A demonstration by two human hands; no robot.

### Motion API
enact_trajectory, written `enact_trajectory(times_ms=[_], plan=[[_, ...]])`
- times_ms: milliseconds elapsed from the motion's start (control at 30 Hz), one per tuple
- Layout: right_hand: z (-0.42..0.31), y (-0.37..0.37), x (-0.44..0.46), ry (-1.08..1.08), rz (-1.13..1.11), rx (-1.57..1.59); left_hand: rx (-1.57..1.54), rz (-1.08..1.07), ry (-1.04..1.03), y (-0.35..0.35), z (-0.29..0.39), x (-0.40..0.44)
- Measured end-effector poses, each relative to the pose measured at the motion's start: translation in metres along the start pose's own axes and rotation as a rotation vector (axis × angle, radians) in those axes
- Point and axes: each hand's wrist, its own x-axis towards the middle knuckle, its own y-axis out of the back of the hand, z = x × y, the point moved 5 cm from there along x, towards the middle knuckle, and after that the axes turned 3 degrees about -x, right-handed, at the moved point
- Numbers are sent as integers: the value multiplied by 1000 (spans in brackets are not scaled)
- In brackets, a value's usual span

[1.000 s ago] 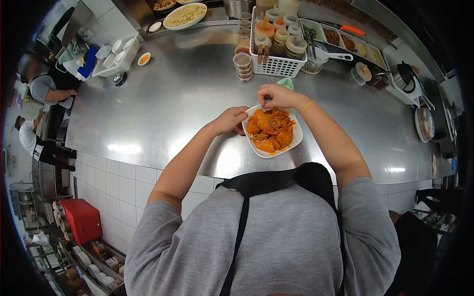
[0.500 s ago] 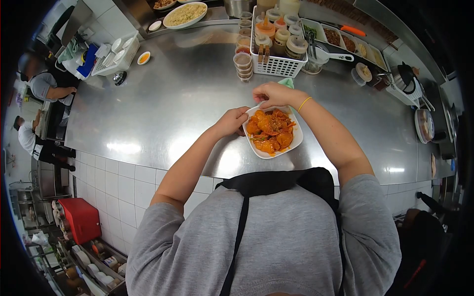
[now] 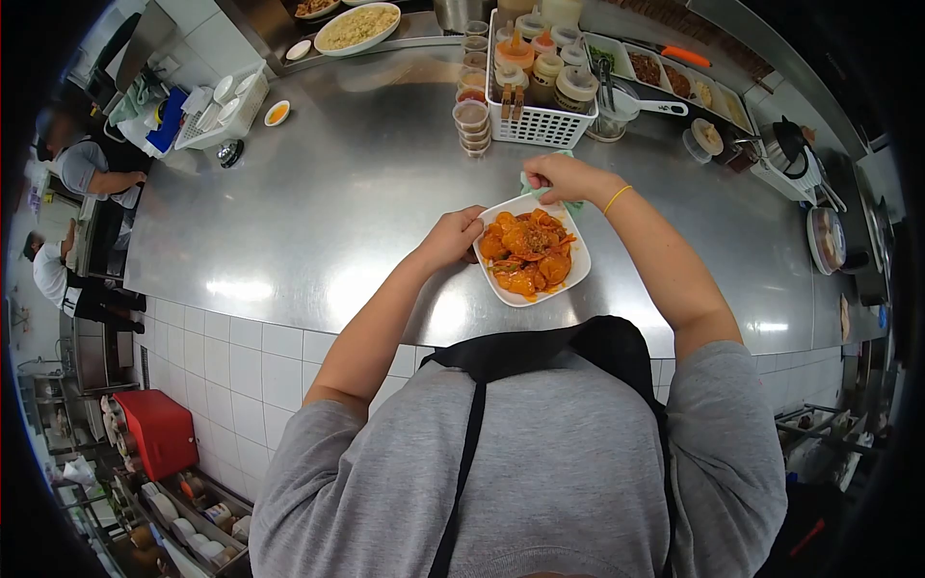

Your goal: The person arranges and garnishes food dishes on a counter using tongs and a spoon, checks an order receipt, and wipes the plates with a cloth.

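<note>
A squarish white dish (image 3: 581, 273) rests on the steel counter in front of me, filled with glossy orange-red saucy food (image 3: 528, 252) that has dark specks on top. My left hand (image 3: 453, 237) grips the dish at its left edge, thumb on the rim and fingers partly hidden below. At the far rim, my right hand (image 3: 562, 179) is closed on a pale green cloth (image 3: 530, 190); parts of the cloth show on both sides of the fingers. The cloth touches or nearly touches the rim.
Beyond the dish stands a white basket (image 3: 540, 127) of sauce bottles, with stacked small sauce cups (image 3: 472, 125) beside it. Topping trays (image 3: 674, 79) line the back right. A bell (image 3: 229, 152) and small orange-filled dish (image 3: 277, 114) sit left. Two people (image 3: 82, 169) stand far left.
My right hand has moved right along the far rim with the cloth, from the upper left corner of the dish. My left hand stays on the dish, which has hardly moved.
</note>
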Motion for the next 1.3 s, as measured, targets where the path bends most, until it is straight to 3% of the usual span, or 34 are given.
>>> enact_trajectory(times_ms=[200,333,433,500,600,800,1000,1300], plan=[[14,-5,-28,-193,95,29,35,-13,55,-1,-1,0],[10,-6,-51,-353,40,126,46,-11,59,0,0,0],[12,-6,-54,-325,-37,213,29,-30,67,-1,-2,0],[5,11,-50,-185,302,220,16,4,31,1,0,0],[-9,9,-43,-73,430,145,23,-47,59,1,0,-1],[-20,-1,-46,82,355,-107,6,-74,54,1,0,0],[-24,-3,-52,66,257,-324,26,-93,63,2,3,-1],[-24,-10,-71,-4,172,-321,33,-64,44,3,-5,2]])
